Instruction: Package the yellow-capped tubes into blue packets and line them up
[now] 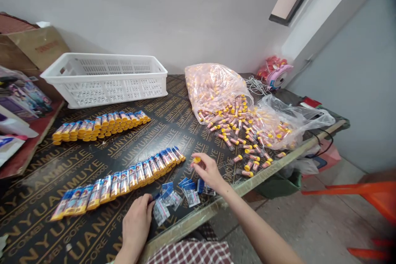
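Observation:
Between the thumb and fingers of my right hand (208, 172) is a small clear tube with a yellow cap (196, 159), lifted above the table. My left hand (136, 219) rests near the table's front edge, its fingertips pinched at the dark blue edge of a small clear bag. Several blue-topped clear bags (192, 197) lie loose between my hands. A long slanting row of filled blue-and-yellow packs (123, 181) lies beyond my left hand. Farther back is a stacked second row of packs (102, 126).
A big plastic bag (213, 86) spills many yellow-capped tubes (236, 126) onto the black printed table. Beside it lies another clear bag (278, 121). A white basket (117, 86) stands at the back left, near a cardboard box (40, 47). A pink fan (278, 76) and an orange stool (371, 194) are right.

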Tool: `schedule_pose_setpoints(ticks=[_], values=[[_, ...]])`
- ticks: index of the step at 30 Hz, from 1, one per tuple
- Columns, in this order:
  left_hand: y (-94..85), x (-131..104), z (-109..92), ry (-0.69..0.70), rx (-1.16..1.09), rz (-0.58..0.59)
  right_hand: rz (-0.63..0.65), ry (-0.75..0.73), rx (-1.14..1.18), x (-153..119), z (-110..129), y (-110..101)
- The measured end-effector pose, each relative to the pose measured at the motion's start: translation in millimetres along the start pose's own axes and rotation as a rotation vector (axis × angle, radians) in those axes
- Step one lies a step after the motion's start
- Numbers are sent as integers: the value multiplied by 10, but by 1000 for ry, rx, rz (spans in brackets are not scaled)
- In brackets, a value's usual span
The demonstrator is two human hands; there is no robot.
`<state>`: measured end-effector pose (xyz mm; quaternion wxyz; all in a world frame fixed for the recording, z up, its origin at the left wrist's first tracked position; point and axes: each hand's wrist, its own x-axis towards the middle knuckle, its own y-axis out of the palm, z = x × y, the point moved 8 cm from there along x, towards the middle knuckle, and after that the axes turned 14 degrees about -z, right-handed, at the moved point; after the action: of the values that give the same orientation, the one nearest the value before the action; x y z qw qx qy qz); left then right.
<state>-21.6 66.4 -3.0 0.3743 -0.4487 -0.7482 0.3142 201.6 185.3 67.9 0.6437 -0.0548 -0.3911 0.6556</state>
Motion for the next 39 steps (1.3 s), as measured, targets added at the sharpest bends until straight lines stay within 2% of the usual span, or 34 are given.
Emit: schedule_pose_setpoints(ticks=[3, 5, 7, 10, 12, 14, 18, 24, 29, 32, 35, 39], values=[[-75, 17, 29, -85, -145, -39, 4, -10, 102, -178, 313, 66], [-96, 31, 103, -285, -372, -35, -25, 23, 213, -263, 437, 69], [-86, 24, 155, -556, -644, -14, -49, 78, 347, -334, 510, 62], [-77, 21, 95, -896, -1009, -2, -67, 126, 455, -437, 588, 41], [-87, 43, 40, -1044, -1170, -30, -99, 120, 462, -502, 618, 4], [-90, 68, 26, -1134, -1269, -79, -124, 96, 447, -563, 626, -15], [-93, 77, 77, -1171, -1345, -163, -110, 2, 402, -654, 670, 28], [-107, 24, 158, -1198, -1359, -250, -132, -183, 333, -689, 888, 46], [-129, 63, 81, -1109, -1354, -223, 5, -207, 354, -722, 967, 178], [-157, 88, -71, -1027, -1382, -138, 80, -158, 381, -750, 929, 269], [-166, 67, -219, -1008, -1396, -9, 90, -139, 381, -741, 881, 316], [-137, 4, -405, -946, -1372, 232, 104, -162, 364, -670, 862, 348]])
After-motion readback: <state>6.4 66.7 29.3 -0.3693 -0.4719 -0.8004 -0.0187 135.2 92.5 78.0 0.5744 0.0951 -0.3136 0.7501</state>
